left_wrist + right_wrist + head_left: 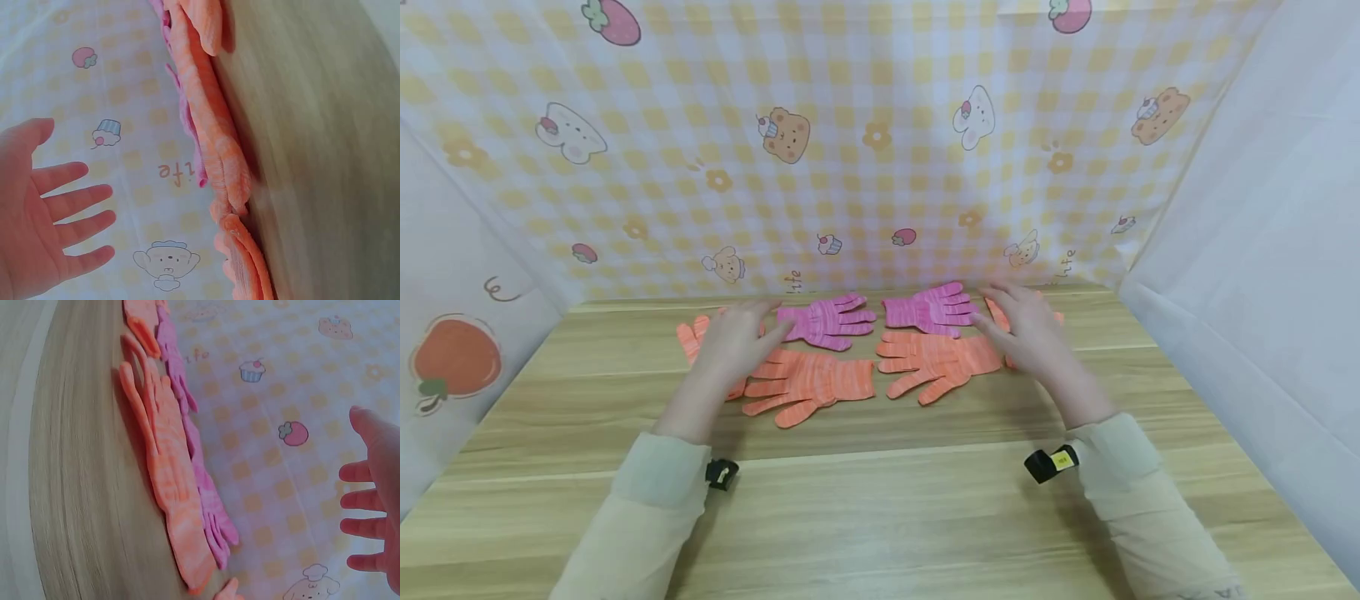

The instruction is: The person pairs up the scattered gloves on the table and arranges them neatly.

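My left hand (733,342) hovers with spread fingers over an orange knit glove (694,337) at the left end of a group of gloves. My right hand (1026,325) is spread above another orange glove (997,315) at the right end, partly hiding it. Both wrist views show the palms holding nothing. Between the hands lie a pink glove (823,322) and a second pink glove (932,310), fingers to the right. Nearer me are a left-middle orange glove (812,379) and a right-middle orange glove (940,358), fingers to the left.
The wooden table (880,517) stretches from the gloves toward me. Behind it hangs a yellow-checked cloth (865,183) with cartoon prints. White cloth walls (1262,233) stand at both sides. A black wrist strap (722,473) shows at each sleeve.
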### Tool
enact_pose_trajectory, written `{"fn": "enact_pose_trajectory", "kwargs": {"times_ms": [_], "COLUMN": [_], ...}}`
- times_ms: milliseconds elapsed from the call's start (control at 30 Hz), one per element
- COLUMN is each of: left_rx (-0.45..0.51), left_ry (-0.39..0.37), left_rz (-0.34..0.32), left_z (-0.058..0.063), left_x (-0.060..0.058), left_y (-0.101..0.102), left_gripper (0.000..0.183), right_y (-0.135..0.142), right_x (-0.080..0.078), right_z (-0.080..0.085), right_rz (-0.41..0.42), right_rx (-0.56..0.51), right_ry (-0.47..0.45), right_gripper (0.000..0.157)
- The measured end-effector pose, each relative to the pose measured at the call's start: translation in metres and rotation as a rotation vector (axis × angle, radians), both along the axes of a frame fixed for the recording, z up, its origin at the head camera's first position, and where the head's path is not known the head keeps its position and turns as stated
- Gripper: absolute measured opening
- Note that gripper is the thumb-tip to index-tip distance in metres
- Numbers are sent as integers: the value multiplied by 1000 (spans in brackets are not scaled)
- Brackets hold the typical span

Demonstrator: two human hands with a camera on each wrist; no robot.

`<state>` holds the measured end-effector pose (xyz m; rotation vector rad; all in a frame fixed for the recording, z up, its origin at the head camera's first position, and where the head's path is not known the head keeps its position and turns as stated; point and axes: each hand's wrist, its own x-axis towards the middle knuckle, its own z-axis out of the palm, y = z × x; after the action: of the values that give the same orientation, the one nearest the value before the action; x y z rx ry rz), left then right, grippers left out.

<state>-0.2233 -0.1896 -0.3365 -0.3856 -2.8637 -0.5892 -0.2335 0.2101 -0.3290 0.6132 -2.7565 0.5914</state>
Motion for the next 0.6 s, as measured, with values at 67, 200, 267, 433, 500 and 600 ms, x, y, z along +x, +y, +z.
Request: {"fn": "enact_pose_trajectory", "kwargs": {"times_ms": [67, 200, 267, 433, 500, 600], "left_rx": [17, 58, 80, 100, 91, 90], "left_ry": [-6, -27, -37, -49, -51, -69], "left_rz": [10, 32, 42, 54, 58, 64], "left_z": [0, 0, 1, 1, 0, -1], "left_x": [2, 5, 6, 8, 9, 10], "left_y": [0, -1, -1, -1, -1, -1], "left_gripper": [53, 51, 50, 50, 50, 50], "right_y": [-4, -13, -17, -28, -32, -37], "right_x": [1, 3, 5, 8, 9, 10], "right_z": [-1, -2, -2, -3, -5, -8], "right_rz": [22, 49, 56, 76, 84, 90], "right_rx": [-25, -79, -109, -181, -207, -237], "right_ry": [4, -19, -48, -105, -119, -135], "right_gripper": [56, 56, 58, 56, 54, 52]}}
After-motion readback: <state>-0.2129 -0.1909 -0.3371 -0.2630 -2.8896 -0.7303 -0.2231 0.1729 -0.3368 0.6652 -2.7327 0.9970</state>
